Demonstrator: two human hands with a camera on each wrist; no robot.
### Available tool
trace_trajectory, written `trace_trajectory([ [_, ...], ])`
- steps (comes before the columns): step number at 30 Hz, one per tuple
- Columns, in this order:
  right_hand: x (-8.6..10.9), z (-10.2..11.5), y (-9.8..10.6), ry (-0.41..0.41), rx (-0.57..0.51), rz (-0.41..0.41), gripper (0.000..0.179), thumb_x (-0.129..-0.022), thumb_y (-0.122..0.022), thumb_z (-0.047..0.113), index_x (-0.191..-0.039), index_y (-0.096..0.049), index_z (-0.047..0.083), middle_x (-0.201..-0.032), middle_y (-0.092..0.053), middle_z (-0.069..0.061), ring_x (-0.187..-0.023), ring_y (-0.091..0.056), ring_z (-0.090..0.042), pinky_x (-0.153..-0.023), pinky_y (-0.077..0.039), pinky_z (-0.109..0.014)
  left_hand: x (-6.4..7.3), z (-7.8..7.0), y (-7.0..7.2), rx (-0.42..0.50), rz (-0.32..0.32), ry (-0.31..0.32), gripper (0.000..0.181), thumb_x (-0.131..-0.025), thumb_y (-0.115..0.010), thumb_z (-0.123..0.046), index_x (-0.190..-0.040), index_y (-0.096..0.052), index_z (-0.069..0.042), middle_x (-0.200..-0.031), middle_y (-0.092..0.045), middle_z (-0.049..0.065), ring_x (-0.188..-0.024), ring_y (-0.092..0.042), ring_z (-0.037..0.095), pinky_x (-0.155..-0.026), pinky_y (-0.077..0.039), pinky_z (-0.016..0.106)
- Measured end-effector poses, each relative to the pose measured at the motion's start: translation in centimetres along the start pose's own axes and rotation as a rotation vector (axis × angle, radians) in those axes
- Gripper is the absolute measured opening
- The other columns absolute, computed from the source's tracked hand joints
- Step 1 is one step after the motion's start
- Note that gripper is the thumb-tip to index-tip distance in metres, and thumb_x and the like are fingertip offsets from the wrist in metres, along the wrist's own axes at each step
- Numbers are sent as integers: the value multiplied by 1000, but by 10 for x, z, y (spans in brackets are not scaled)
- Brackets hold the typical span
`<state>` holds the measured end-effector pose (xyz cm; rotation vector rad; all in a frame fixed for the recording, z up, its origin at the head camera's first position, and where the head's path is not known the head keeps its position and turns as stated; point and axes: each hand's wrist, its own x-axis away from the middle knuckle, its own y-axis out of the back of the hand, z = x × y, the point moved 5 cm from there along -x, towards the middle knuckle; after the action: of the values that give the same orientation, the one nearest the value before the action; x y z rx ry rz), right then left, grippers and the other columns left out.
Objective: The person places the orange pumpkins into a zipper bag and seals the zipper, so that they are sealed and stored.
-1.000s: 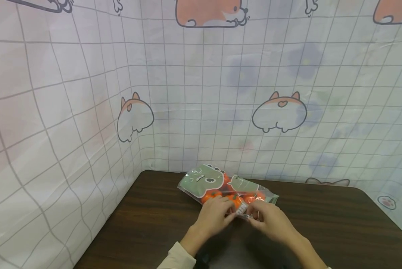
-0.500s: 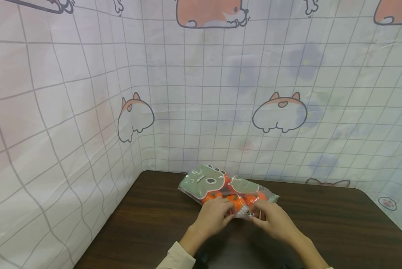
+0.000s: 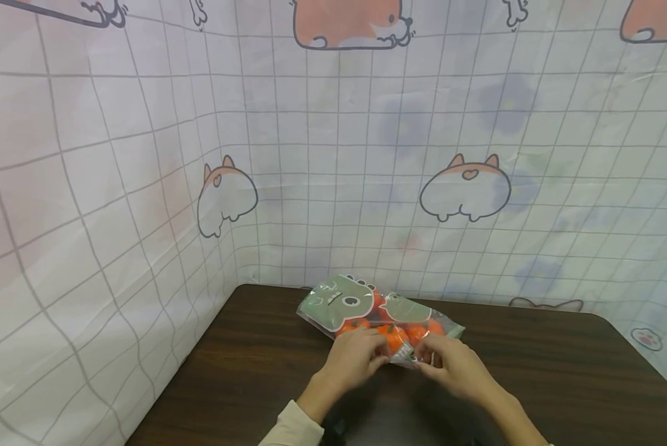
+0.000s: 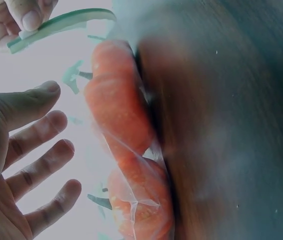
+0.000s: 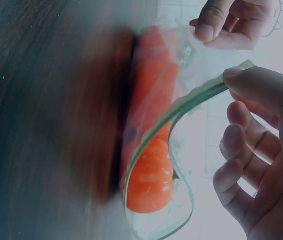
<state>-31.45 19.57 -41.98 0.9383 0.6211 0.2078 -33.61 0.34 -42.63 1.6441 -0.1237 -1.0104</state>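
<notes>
A clear zip bag [image 3: 333, 308] printed with green cartoon animals lies on the dark table, with several orange-red, pumpkin-like pieces [image 3: 394, 337] inside. My right hand [image 3: 453, 365] pinches the green zip edge [image 5: 181, 107] between thumb and fingers; the right wrist view shows the bag's mouth gaping below it. My left hand [image 3: 352, 359] is at the bag's near edge, its thumb and forefinger seemingly pinching the film. The other left fingers [image 4: 44, 165] are spread. Glare in the left wrist view hides the film at the left thumb tip.
The dark wooden table [image 3: 244, 365] extends to both sides of the bag. Behind and to the left hangs a white gridded cloth [image 3: 333, 155] with cartoon dogs. A small dark object [image 3: 335, 427] sits below the left wrist.
My right hand has shifted slightly right, widening the gap between the hands. A white label on the bag's near edge has shifted slightly. The left hand has barely moved.
</notes>
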Motion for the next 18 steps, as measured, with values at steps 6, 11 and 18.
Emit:
trace_trajectory([
  [6, 0, -3, -2, -6, 0, 10, 17, -88, -78, 22, -89, -63, 29, -77, -55, 18, -65, -49, 4, -57, -43, -21, -1, 2, 1, 7, 26, 21, 11, -83, -83, -34, -82, -73, -31, -78, -66, -17, -77, -56, 4, -64, -42, 20],
  [11, 0, -5, -2, -21, 2, 25, 16, -89, -78, 22, -90, -63, 29, -79, -56, 17, -65, -49, 4, -57, -42, -21, -1, 2, 2, 4, 21, 13, 11, -83, -84, -35, -82, -73, -32, -78, -66, -18, -76, -55, 3, -64, -41, 19],
  [18, 1, -6, -3, -44, 4, 44, 15, -90, -77, 22, -91, -63, 29, -79, -57, 17, -66, -50, 3, -57, -43, -22, 0, 2, 7, 4, 2, 14, 11, -82, -84, -36, -82, -73, -33, -79, -67, -18, -76, -57, 4, -63, -41, 20],
])
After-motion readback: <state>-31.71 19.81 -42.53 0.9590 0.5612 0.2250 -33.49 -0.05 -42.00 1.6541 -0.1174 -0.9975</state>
